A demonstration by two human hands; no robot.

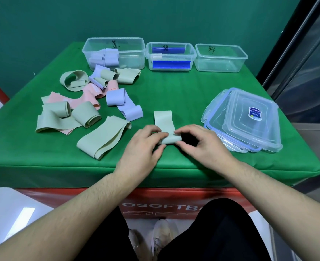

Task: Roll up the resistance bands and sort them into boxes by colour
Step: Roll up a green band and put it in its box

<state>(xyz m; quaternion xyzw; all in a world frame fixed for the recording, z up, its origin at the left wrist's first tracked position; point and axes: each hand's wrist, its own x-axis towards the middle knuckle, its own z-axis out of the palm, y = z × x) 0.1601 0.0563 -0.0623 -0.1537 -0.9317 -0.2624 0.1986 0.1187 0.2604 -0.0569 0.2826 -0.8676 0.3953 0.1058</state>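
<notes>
Head view, both hands (144, 146) (202, 142) rolling green band (164, 123)

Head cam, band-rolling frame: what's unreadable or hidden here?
- Rolled end of the green band: head view, mostly covered by the left hand and right hand.
- Handwritten labels on the three boxes: too small and blurred.
- Lid sticker: text too small.
- Bands low in the pile: overlapped by others.

Open lane up the middle of the frame

We see bare green cloth (166, 91) running centre to the boxes (170, 55) at top; loose bands (91, 102) crowd the left, stacked lids (243, 119) block the right.
</notes>
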